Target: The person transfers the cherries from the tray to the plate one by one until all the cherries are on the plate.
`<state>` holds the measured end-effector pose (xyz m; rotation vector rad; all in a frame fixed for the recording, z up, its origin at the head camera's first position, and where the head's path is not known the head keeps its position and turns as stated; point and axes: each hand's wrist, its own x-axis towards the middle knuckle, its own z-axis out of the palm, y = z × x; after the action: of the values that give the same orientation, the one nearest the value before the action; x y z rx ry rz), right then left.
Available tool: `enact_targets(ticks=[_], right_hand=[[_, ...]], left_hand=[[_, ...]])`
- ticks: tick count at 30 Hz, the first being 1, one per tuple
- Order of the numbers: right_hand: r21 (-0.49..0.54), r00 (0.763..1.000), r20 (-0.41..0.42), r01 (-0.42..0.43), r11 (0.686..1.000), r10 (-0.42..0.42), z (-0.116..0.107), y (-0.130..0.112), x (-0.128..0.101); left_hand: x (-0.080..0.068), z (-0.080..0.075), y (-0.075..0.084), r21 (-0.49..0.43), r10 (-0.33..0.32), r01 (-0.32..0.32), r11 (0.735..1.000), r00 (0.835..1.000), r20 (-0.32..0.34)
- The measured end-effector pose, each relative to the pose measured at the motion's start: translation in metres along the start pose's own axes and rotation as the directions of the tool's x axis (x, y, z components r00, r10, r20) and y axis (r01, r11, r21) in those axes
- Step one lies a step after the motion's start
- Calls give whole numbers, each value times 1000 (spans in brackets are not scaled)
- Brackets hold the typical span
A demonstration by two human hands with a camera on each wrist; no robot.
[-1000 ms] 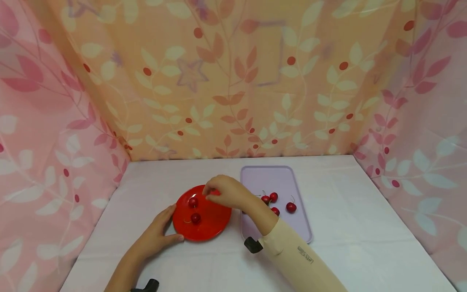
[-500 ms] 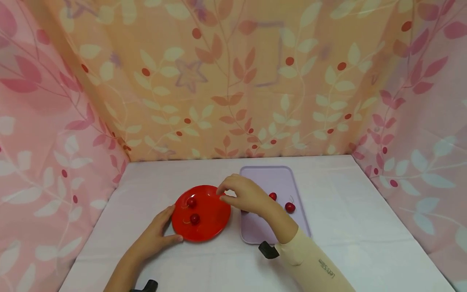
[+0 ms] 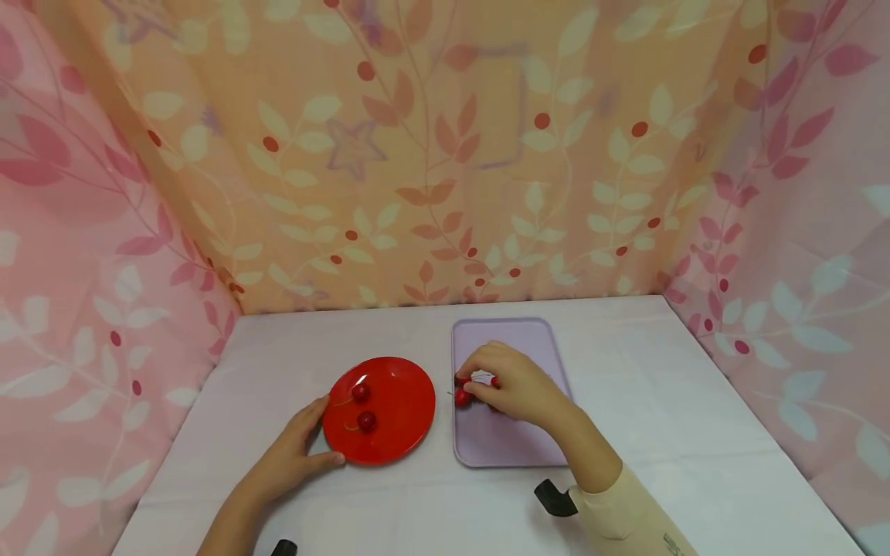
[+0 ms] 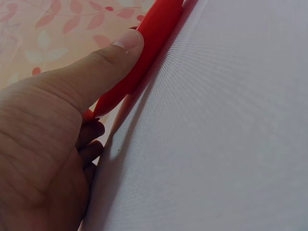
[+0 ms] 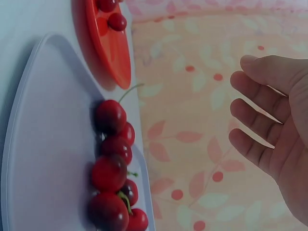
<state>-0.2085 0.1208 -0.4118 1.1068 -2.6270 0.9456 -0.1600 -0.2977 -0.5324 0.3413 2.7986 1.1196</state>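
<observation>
A red plate [image 3: 403,405] lies on the left, bearing two stemmed cherries [image 3: 367,421]. My left hand [image 3: 295,444] holds it at the left rim, the thumb [image 4: 108,60] against the edge and the fingers spread farther along. Over the lilac tray [image 3: 511,452] is my right hand [image 3: 518,386], its fingers loosely curved. The right wrist view shows this hand [image 5: 284,110] above several dark red cherries [image 5: 109,174], apart from them and holding nothing. In the head view the hand covers most of them; one cherry [image 3: 462,398] shows by its fingertips.
Both dishes stand side by side on a white-covered table [image 3: 278,347], with a narrow gap between them. Leaf-patterned cloth [image 3: 431,154] hangs behind the table and at both sides.
My right hand has moved right, from above the plate to above the tray's cherries. The upper cherry on the plate has shifted slightly, its stem now pointing left. My left hand stays at the rim.
</observation>
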Motion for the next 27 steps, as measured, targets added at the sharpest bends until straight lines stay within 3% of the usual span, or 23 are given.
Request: enact_targets(ticks=[11, 17, 27], right_hand=[[-10, 994, -101, -31, 999, 30, -19, 17, -31], [-50, 993, -111, -34, 998, 29, -31, 24, -47], [-59, 984, -124, -133, 989, 125, -44, 51, -69]], left_hand=[[0, -2, 4, 10, -20, 20, 1000, 1000, 11], [0, 0, 3, 18, -13, 13, 1000, 1000, 8], [1, 0, 1, 19, -22, 22, 1000, 1000, 8]])
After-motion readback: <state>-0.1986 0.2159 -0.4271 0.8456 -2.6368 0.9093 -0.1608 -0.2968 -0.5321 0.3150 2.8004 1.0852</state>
